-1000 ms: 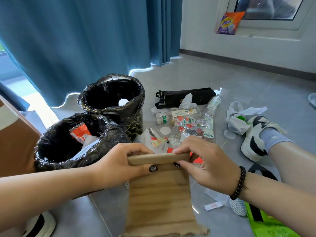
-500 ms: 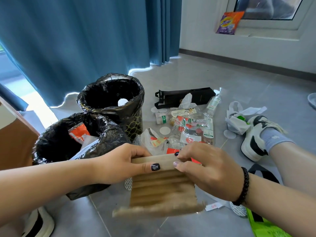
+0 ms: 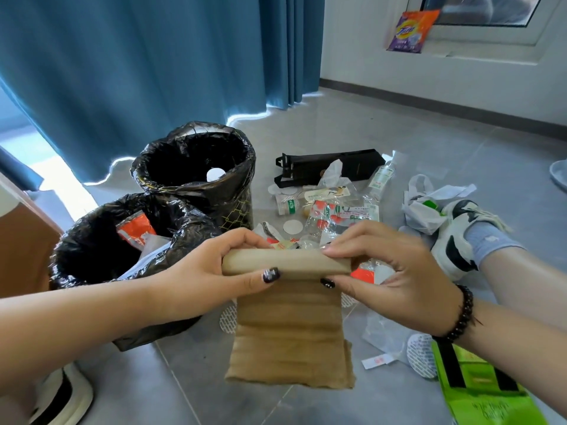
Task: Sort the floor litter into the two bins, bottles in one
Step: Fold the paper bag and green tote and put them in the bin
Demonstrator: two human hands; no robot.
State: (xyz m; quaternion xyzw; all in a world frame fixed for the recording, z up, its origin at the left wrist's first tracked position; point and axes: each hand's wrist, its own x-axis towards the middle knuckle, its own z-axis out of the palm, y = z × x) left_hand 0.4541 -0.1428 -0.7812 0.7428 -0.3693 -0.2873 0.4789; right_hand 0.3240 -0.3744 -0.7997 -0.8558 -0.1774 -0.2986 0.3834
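The corrugated cardboard strip (image 3: pixel 290 326) was pinched at its rolled top edge by the left hand (image 3: pixel 208 277) and right hand (image 3: pixel 386 274), held beside the near bin (image 3: pixel 92 240), probably being compacted to fit.

Just one view here, sitting up at head height and looking forward and down, wide-angle so the edges are bending a bit. Hovering really close over the left hand (image 3: pixel 196 271) and right hand (image 3: pixel 395 271), both forearms coming in from the bottom corners and filling the lower third. Facing across the grey floor (image 3: pixel 399 124) toward the blue curtain (image 3: pixel 138 72) at upper left and a white wall with a window sill at upper right. Catching two black-lined bins (image 3: pixel 196 167) just beyond the hands on the left, scattered litter (image 3: pixel 337 210) in the middle. Nothing else overlapping, only this single angle.
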